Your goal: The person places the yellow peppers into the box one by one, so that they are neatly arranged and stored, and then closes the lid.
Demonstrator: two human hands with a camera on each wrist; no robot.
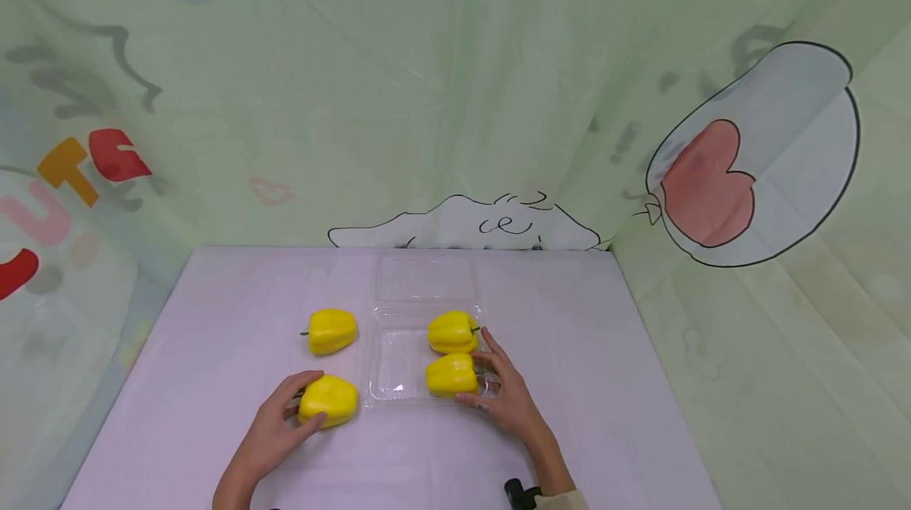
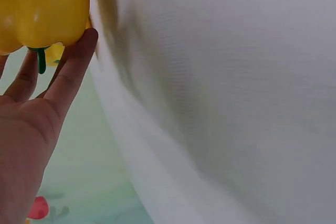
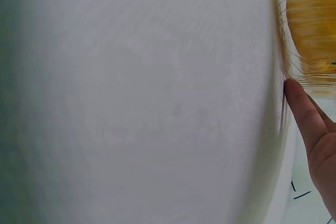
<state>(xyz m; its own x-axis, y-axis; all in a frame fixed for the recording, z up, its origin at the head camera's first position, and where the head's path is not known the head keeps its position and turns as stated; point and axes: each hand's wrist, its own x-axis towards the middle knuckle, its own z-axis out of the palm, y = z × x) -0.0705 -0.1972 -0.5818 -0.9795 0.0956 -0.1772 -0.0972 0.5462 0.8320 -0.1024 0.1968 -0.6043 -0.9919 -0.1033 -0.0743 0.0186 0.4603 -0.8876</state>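
My left hand grips a yellow bell pepper at the left front, its thumb and fingers round the stem end. In the left wrist view this pepper's green stem points toward the palm. Behind it lies another yellow bell pepper. Two more, a rear pepper and a front pepper, sit in the right part of a clear plastic container. My right hand holds the container's right side, its thumb at the front corner and its fingers along the wall beside the peppers.
The container's clear lid lies folded back toward the rear table edge. A pale cloth covers the table. Printed curtains stand along the back and both sides.
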